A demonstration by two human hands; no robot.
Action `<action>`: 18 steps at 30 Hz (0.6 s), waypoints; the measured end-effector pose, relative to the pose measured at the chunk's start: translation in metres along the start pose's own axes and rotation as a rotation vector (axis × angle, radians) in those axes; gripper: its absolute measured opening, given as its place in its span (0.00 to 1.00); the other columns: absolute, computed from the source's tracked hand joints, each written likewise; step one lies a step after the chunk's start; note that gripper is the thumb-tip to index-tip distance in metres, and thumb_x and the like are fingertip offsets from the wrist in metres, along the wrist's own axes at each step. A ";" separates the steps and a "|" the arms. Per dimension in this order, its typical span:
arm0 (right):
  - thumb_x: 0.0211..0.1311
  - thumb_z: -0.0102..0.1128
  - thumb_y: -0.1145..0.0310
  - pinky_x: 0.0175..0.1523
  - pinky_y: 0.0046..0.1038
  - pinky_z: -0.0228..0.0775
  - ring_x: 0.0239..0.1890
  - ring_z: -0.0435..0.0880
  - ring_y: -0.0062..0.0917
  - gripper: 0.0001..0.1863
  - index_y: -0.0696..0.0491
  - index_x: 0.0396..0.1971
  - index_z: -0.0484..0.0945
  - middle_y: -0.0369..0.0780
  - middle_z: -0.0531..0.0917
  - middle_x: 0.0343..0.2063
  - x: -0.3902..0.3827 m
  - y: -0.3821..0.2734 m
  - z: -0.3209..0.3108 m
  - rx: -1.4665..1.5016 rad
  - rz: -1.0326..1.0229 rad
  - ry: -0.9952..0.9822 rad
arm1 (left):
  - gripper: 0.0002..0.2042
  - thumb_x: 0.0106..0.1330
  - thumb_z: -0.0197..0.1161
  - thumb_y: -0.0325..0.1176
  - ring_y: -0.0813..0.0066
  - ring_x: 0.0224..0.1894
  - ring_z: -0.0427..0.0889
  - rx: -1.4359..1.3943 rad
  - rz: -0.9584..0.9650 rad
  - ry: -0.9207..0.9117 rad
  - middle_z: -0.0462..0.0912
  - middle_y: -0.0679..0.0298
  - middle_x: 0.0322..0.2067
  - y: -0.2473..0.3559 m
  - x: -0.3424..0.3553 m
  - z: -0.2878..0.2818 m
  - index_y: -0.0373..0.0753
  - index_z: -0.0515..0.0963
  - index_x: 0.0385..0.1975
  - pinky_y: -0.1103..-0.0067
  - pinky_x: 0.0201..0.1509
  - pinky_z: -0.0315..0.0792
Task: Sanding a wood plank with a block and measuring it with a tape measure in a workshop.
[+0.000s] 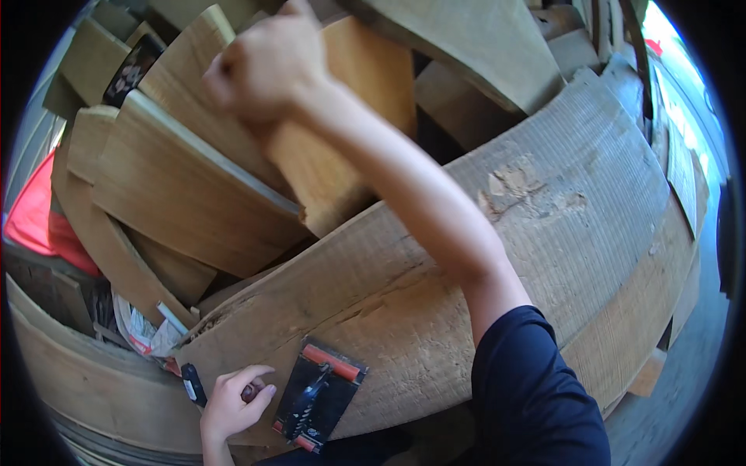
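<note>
My right arm stretches up and across to the far left, over several upright boards. At its end my right hand (272, 66), smeared by motion, is curled like a fist in front of a light wooden board (326, 167); what it may hold is hidden. Low on the left, my left hand (233, 404) has its fingers curled, with a small dark brown shape I cannot make out between thumb and forefinger. Just right of it lies a flat black tool (320, 394) with red end bars and a metal fitting. A small black object (193, 385) sits left of that hand.
A thick, rough plank (388, 326) with a chipped patch crosses in front of me. Behind it, pale boards (194, 186) lean in a dense stack. A grey board (466, 43) juts in at the top. Red fabric (39, 217) and crumpled plastic (151, 330) are at the left.
</note>
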State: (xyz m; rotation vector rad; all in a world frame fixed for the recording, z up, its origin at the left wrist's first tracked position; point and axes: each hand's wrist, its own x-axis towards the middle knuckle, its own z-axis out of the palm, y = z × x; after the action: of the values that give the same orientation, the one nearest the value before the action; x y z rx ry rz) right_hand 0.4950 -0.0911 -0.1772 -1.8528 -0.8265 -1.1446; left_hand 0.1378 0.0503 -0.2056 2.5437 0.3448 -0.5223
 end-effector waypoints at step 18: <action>0.58 0.48 0.65 0.27 0.28 0.64 0.15 0.74 0.25 0.21 0.62 0.11 0.78 0.40 0.77 0.10 0.017 0.075 -0.042 0.544 0.594 0.701 | 0.09 0.57 0.66 0.27 0.86 0.18 0.72 -0.123 -0.009 0.171 0.80 0.65 0.19 -0.045 -0.013 -0.003 0.34 0.81 0.36 0.85 0.23 0.67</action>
State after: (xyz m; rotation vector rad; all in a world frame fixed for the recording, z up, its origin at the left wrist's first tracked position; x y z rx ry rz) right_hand 0.5470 -0.1616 -0.1715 -1.0165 -0.1274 -0.9475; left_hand 0.1117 0.0877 -0.2176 2.4735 0.4365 -0.2779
